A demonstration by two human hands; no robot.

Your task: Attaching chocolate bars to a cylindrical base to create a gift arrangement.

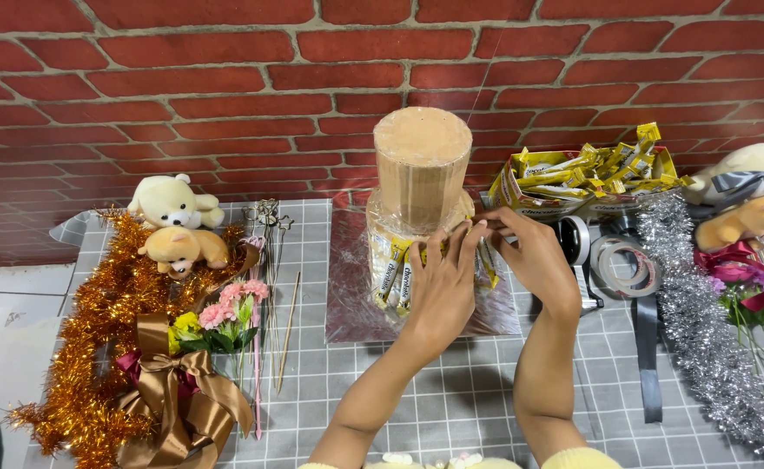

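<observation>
A two-tier cardboard cylinder tower [422, 165] stands on a shiny silver board [356, 295]. Its lower tier is ringed with upright yellow-and-white candy sticks [393, 274]. My left hand [441, 282] presses flat against the sticks at the front of the lower tier. To the tier's right, my right hand [534, 256] pinches at the sticks' top edge, fingertips touching the left hand's. Whether a thin tape runs between the hands I cannot tell.
A box of yellow candy sticks [586, 178] and tape rolls [625, 260] lie right of the tower. Silver tinsel [703, 339], plush bears [751, 204] and flowers sit far right. Orange tinsel [95, 330], two small bears [178, 226], a brown ribbon bow [178, 395], pink flowers and skewers lie left.
</observation>
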